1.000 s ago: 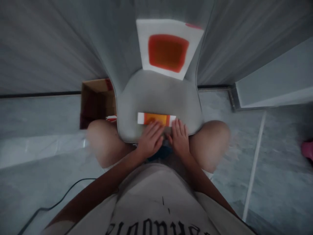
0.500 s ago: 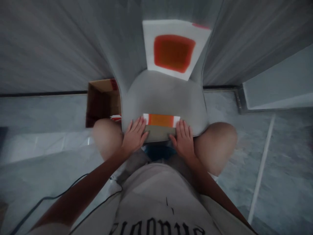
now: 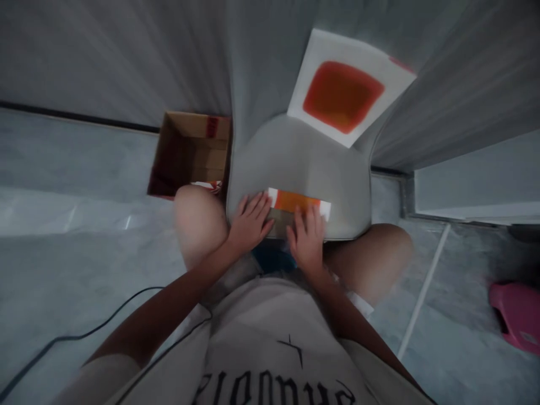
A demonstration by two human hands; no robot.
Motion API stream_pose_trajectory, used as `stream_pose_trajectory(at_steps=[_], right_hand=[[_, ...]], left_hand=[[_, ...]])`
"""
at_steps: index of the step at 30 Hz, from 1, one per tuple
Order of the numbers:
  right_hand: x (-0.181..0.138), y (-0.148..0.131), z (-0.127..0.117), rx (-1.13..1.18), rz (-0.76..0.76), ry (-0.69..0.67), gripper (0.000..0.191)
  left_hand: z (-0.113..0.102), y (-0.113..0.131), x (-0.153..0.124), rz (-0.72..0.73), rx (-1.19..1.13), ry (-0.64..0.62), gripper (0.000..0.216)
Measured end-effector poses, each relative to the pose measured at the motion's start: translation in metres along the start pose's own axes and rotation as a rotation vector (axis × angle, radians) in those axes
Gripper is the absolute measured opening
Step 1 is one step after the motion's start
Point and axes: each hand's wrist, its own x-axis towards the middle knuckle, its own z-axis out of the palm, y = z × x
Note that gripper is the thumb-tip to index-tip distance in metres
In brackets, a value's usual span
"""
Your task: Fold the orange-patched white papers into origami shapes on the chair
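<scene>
A flat white and orange packet [image 3: 300, 201] lies folded near the front edge of a grey chair seat [image 3: 304, 163]. My left hand [image 3: 250, 222] rests flat on its left end, fingers stretched out. Over the packet's right part lies my right hand [image 3: 307, 236], fingers extended and pressing down. A larger white sheet with an orange square [image 3: 343, 93] leans against the chair's backrest. My bare knees flank the seat on both sides.
An open cardboard box [image 3: 192, 154] stands on the floor left of the chair, something red and white inside. A dark cable [image 3: 76, 340] trails over the grey floor at lower left. A pink object [image 3: 517, 315] lies at the far right. Grey walls rise behind.
The view swung left and tilted. My right hand slid inward onto the packet. My left hand stays at its left end, having moved there from the packet's middle a second ago.
</scene>
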Motion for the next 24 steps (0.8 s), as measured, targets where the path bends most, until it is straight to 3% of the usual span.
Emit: stream_pose_trajectory(at_steps=[4,7,14,24], right_hand=[[0.01,-0.024,0.006,0.014,-0.001,-0.119,0.058],[0.005,-0.015,0.005,-0.024,0.083,-0.169,0.056],[-0.034,0.037,-0.004,-0.15,0.314,-0.026,0.052],[-0.037,0.04,0.006,-0.016,0.348,0.014,0.054]], left_hand=[[-0.001,0.001,-0.001,0.01,-0.022,0.034,0.064],[-0.002,0.001,0.0,0.008,-0.049,0.044,0.064],[-0.001,-0.002,0.002,-0.016,-0.083,0.016,0.065],[0.002,-0.003,0.003,-0.007,0.004,0.024,0.07]])
